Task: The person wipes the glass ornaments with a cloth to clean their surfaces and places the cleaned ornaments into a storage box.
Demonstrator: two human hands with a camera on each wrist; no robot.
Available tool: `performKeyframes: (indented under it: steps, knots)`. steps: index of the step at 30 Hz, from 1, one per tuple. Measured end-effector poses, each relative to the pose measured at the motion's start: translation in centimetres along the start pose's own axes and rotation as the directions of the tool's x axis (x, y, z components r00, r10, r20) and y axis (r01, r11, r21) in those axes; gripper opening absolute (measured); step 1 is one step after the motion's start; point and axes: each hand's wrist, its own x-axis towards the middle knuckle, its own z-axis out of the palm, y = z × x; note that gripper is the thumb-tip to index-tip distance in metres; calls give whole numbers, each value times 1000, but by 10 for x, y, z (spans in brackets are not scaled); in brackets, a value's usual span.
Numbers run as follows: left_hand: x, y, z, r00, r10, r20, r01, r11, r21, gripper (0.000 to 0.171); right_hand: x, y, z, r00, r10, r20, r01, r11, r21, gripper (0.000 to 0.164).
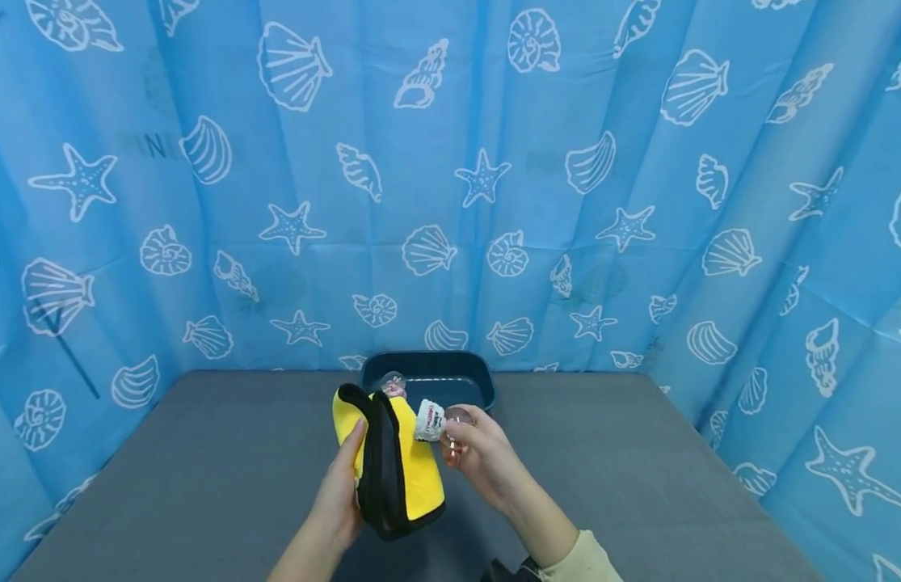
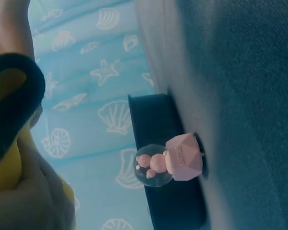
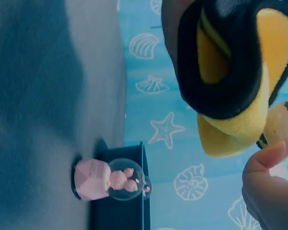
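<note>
My left hand grips a folded yellow cloth with black trim, thumb across its front. To its right, my right hand holds a small snow globe by its clear dome. The globe lies tilted sideways, its white lettered base toward the cloth and overlapping the cloth's edge in the head view. A second snow globe, with a faceted pink base and pink figures under its dome, stands upright on the table beyond my hands. The cloth hides most of this pink globe in the head view.
A dark blue tray sits at the table's back, behind the pink globe. In the right wrist view another small dome shows past the pink globe. The grey table ends at a blue curtain with white shells.
</note>
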Motion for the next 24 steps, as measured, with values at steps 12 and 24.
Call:
performKeyframes:
  steps: [12,24]
  knots:
    - [5,-13,16,994,106,-5,-103,974,204,59,1,-2,1,997,-63,39,64,998,-21,48]
    - [7,-8,-1,993,67,-99,-42,971,235,60,5,-4,-5,994,-43,-96,46,999,30,36]
